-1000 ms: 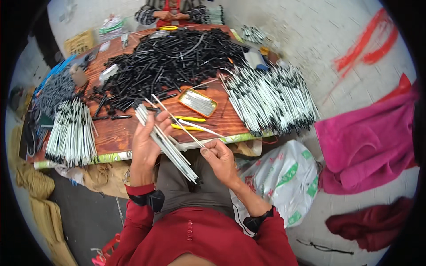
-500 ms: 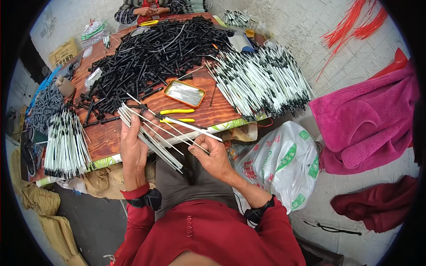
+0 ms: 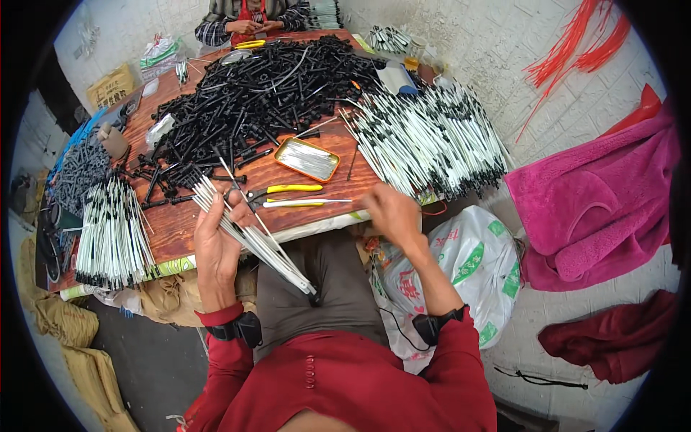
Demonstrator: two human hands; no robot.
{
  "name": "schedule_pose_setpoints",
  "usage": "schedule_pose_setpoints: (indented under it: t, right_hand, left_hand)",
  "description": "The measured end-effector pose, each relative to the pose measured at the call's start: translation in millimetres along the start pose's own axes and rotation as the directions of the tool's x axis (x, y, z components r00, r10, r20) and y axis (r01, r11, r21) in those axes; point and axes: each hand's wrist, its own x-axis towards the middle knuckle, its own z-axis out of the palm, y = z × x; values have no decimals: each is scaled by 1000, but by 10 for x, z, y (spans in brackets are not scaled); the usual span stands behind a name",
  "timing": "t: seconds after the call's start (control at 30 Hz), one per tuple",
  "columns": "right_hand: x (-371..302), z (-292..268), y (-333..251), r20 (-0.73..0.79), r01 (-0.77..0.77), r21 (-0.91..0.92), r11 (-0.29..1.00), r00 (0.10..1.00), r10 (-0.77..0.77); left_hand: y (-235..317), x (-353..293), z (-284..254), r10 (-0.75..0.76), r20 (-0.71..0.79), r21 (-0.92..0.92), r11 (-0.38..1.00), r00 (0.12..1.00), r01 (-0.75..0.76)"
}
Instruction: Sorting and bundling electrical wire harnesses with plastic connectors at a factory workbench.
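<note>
My left hand (image 3: 219, 245) is closed round a slanting bundle of thin white rods with black ends (image 3: 263, 248). One rod stands apart from the bundle, crossing it at an angle. My right hand (image 3: 394, 219) is apart from the bundle, by the table's front edge, with its fingers curled in; anything inside them is hidden. Yellow-handled pliers (image 3: 291, 189) lie just beyond the left hand. A white stick (image 3: 327, 201) shows over their lower handle, its right end close to my right hand. Behind them sits a small orange-rimmed tin (image 3: 338, 173) of thin silvery pins.
A large heap of black plastic parts (image 3: 245, 93) covers the table's middle. White rods with black ends are piled at right (image 3: 432, 140) and left (image 3: 115, 230). A white plastic bag (image 3: 461, 273) stands below the right edge. Across the table sits another person (image 3: 252, 21).
My right hand has left the rods and moved right and up toward the table edge. The rods in my left hand now lie closer together. The view has shifted slightly.
</note>
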Motion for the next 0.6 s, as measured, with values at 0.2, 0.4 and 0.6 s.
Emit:
schedule_pose_setpoints:
  t: [0.2,0.4,0.6]
  right_hand:
    - [350,91,489,-90,-90,-443,892,994,56]
    - [473,160,645,-123,-51,-571,820,992,-24]
    - [665,-133,550,-52,-151,-369,917,988,142]
  left_hand:
    - [-55,-48,-57,-132,157,-165,974,979,158]
    - [-21,-52,-76,-145,132,-161,973,981,166]
    - [14,-77,-112,-155,88,-203,964,984,170]
